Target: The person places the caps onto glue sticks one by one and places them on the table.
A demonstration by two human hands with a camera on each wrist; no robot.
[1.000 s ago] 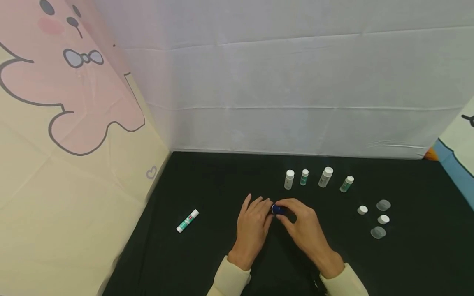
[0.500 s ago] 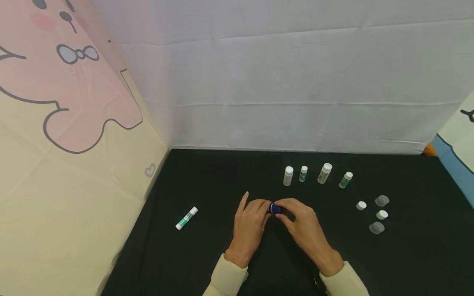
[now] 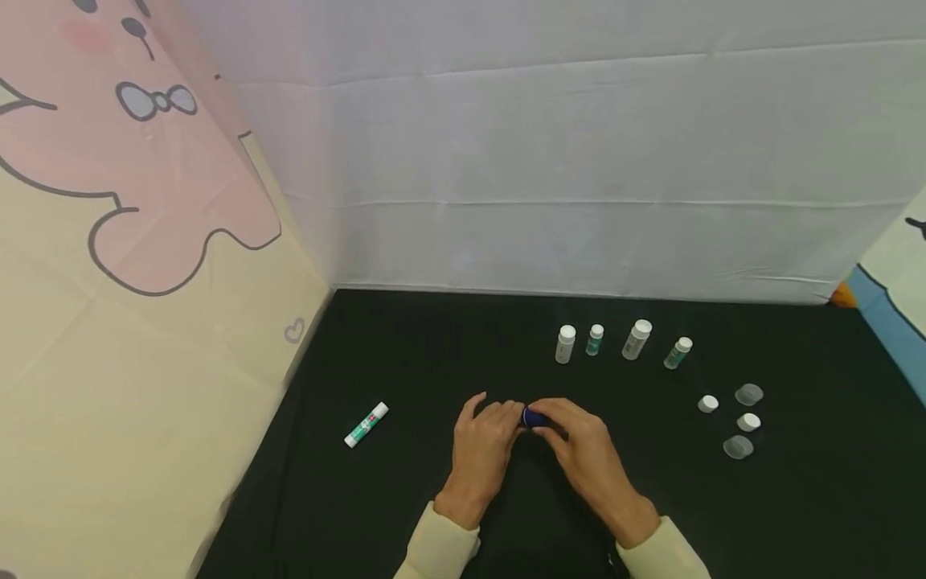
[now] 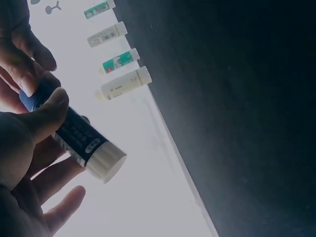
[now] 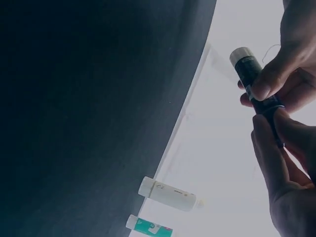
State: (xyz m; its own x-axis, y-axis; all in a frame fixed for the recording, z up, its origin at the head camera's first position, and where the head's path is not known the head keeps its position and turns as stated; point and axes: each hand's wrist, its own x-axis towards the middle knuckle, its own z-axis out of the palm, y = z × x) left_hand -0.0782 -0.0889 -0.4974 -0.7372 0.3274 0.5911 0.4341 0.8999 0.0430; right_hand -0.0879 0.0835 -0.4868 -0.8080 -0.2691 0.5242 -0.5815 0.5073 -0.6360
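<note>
A dark blue glue stick with a white end piece is held between both hands. My left hand grips its printed barrel, with the thumb across it in the left wrist view. At the other end, the thumb and fingers of my right hand pinch the blue cap. In the head view the left hand's fingers hide the barrel, and only the blue end shows between the hands. The right wrist view shows the barrel angled up out of the fingers.
A green and white glue stick lies on the black table at the left. Several white-topped sticks stand in a row behind the hands. To the right lie white caps and clear round caps. A pale cloth wall rises behind.
My left hand's fingers have curled in more around the barrel. Both hands and the glue stick have shifted slightly left, the right hand staying on the blue cap.
</note>
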